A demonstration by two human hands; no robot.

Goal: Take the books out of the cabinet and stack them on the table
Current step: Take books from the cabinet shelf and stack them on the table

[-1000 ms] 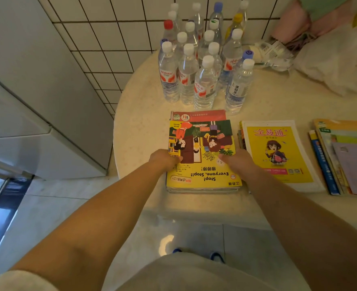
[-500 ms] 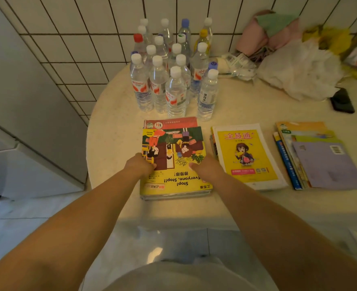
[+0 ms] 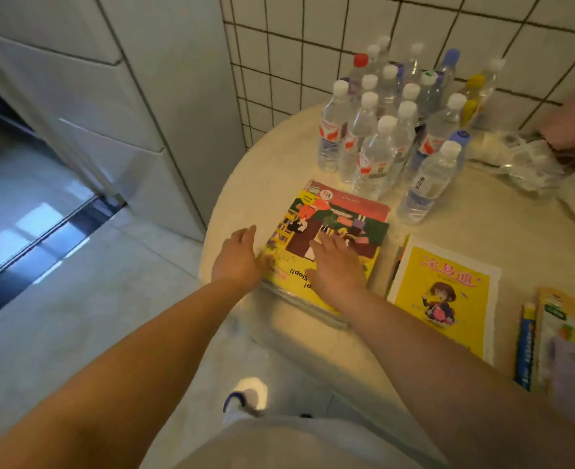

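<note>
1. A white cabinet fills the far left, standing on a pale tiled floor, with a white tiled wall to its right.
2. A round cream table takes up the right half of the view, its edge curving close to the cabinet.
3. A cluster of clear water bottles stands upright at the far side of the table, against the wall; most caps are white.
4. A stack of books lies flat at the table's near left edge, topped by a yellow illustrated cover.
5. Just right of it lies a yellow book with a cartoon girl, on top of others, apart from the first stack.
6. A third pile of books sits at the near right, partly cut off.
7. The right hand rests flat on the top cover, fingers straight and together.
8. The left hand touches the stack's left edge, fingers relaxed and extended, gripping nothing.
</note>
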